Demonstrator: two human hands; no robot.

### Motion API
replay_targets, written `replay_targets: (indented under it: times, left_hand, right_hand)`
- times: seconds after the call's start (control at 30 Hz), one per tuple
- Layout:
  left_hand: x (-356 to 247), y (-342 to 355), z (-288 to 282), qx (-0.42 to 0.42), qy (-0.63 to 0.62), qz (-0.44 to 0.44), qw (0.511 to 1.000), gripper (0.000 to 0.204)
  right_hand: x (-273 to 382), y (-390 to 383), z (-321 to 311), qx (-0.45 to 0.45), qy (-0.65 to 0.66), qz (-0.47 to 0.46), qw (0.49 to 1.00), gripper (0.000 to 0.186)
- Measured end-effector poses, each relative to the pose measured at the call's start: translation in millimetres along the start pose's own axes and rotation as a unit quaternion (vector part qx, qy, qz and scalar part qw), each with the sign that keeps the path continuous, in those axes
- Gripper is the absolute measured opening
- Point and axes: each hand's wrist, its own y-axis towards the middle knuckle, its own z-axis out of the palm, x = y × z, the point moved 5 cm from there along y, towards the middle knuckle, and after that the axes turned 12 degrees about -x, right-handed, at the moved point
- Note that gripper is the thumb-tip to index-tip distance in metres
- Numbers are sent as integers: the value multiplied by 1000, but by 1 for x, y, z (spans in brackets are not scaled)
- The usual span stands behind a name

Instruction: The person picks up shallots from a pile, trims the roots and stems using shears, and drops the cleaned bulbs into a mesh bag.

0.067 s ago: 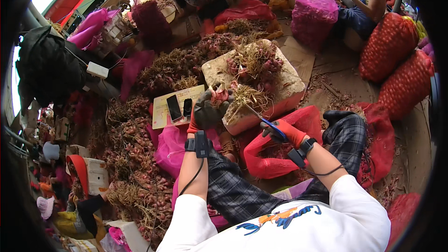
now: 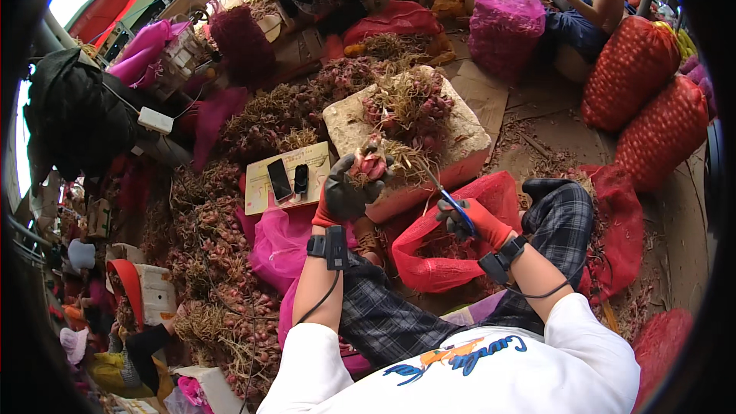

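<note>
My left hand (image 2: 353, 188), in a red glove with a dark coating, is closed round a bunch of shallots (image 2: 373, 165) with dry stalks. It hovers at the near left edge of a pale foam block (image 2: 469, 138). My right hand (image 2: 465, 218), gloved the same way, grips scissors (image 2: 454, 209) with blue handles. Their blades reach up and left to the straw-like stalks beside the bunch; whether they touch cannot be made out. On the block lies a heap of shallots with dry tops (image 2: 410, 111). An open red mesh bag (image 2: 425, 276) sits below my right hand.
A phone (image 2: 279, 179) and a small black device (image 2: 302, 178) rest on a flat yellowish box (image 2: 257, 198). Loose shallots (image 2: 215, 253) cover the ground to the left. Full red mesh sacks (image 2: 663, 134) stand at right. Another person (image 2: 594, 8) sits at the far right, behind a pink sack (image 2: 506, 27).
The view has shifted slightly. My left hand has moved a little to the right with the shallots, closer to the scissors. Both hands keep their hold.
</note>
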Motion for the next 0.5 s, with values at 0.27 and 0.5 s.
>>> replay_targets:
  times: [0.27,0.5]
  left_hand:
    - [154,-14,23,16,0,-167,986,40]
    - [216,-28,15,-60,79,-172,980,44]
  right_hand:
    - [4,-65,-42,-80,122,-237,961,34]
    - [-44,-44,-53,-58,160,-148,974,28]
